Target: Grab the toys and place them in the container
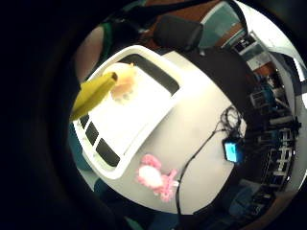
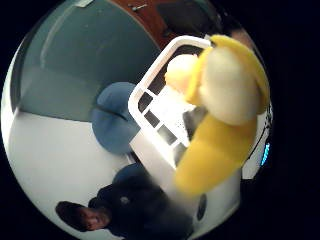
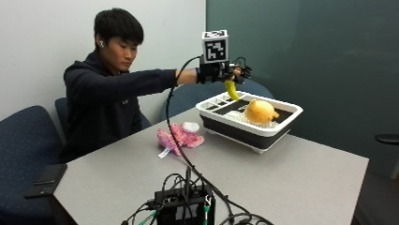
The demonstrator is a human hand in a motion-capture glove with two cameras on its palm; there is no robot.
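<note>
Banana toy [image 3: 231,89] top — hidden by right hand [image 3: 229,72]

Black box [image 3: 185,206] with cables near table [image 3: 299,173] edge; possibly phone [image 3: 45,174] on chair.

Legible text, labels, brands, numbers, signs: none. The pink toy's [image 3: 180,136] white tag [image 3: 165,153] on the desk [image 3: 299,178] is too small to read.

Toys, container and hand on the table

The container [image 3: 249,123] stood on the table [image 3: 299,173], toward its far side, with a round plush toy [image 3: 260,111] inside it. The gloved right hand [image 3: 225,72] was above the container's near end, and a banana toy [image 3: 231,89] hung from it over the rim. A plush animal [image 3: 180,137] lay on the table just beside the container, nearer the person.
</note>
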